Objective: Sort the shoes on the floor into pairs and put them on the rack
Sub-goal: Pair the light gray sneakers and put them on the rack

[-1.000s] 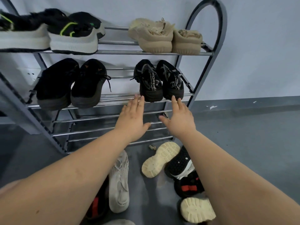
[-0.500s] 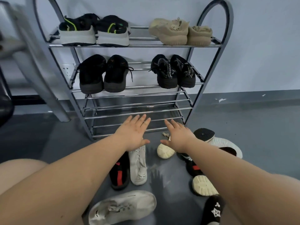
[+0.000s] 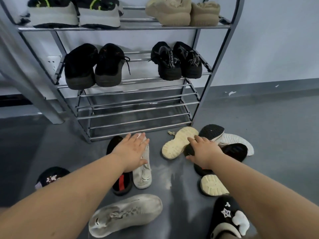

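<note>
Wall: we see a pale blue-white wall (image 3: 276, 40), plain, with a darker grey band along its base.
Floor: grey floor (image 3: 284, 135), smooth, slightly glossy; we note dull reflections.
Marks: small white chips (image 3: 231, 93) on the base band.
Furniture: slanted grey metal leg (image 3: 34, 94) at left.
Light: even, soft shadows.

A plain indoor corner, seemingly a home entryway or storage area, is shown. A metal shoe rack (image 3: 203, 94) is set against a pale painted wall (image 3: 276, 40), with pairs of shoes lined on its upper shelves. A smooth grey floor (image 3: 284, 135) is seen, with loose shoes (image 3: 126, 214) scattered in front.
</note>
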{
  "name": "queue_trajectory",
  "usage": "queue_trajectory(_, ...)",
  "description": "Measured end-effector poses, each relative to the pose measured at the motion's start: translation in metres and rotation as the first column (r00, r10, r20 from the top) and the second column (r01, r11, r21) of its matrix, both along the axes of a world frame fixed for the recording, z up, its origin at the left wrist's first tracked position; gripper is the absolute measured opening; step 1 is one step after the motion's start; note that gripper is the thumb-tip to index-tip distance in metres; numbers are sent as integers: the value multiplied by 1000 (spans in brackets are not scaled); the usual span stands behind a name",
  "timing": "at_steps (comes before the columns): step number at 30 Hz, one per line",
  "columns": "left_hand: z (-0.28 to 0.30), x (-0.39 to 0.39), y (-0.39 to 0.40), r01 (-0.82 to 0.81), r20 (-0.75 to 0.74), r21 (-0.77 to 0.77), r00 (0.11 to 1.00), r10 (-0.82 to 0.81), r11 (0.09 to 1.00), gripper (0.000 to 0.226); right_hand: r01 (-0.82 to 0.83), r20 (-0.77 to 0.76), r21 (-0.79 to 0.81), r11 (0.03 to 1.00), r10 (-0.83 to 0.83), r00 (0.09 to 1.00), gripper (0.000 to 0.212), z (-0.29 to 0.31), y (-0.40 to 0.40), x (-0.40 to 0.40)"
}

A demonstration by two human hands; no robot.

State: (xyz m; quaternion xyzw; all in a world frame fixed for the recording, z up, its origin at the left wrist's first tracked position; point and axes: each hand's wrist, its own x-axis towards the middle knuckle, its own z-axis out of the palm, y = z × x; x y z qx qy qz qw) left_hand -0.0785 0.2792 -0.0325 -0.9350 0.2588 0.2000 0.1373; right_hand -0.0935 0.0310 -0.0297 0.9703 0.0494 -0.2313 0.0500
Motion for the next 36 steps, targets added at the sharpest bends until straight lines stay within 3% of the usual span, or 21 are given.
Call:
queue_trajectory(8,-50,9,-49,65,-123,-16,990,-66,998,75,178,-111,-12,984,-178,978,75,-61,-47,-4)
queue_trajectory(13,-86,20,-79,6,-232,-25,973,-11,1000,75,337,-149,19,941,-331,932,72,-92,-77,1)
queue_trajectory(19,-124,36,-122,-9,-322,-99,947,-23,995,75,555,-176,58,830,-539,824,68,-130,-93,11)
queue_trajectory(26,-143,65,-166,-149,-388,-288,921,27,946,75,611,-127,69,789,-600,790,71,-158,-96,33)
queue_trajectory(32,-166,83,-179,-345,-504,-339,852,140,875,75,793,-224,192,579,-761,609,68,-174,-117,41)
queue_trajectory(36,-179,95,-197,-425,-466,-348,852,240,836,74,848,-284,281,450,-805,521,68,-178,-115,49)
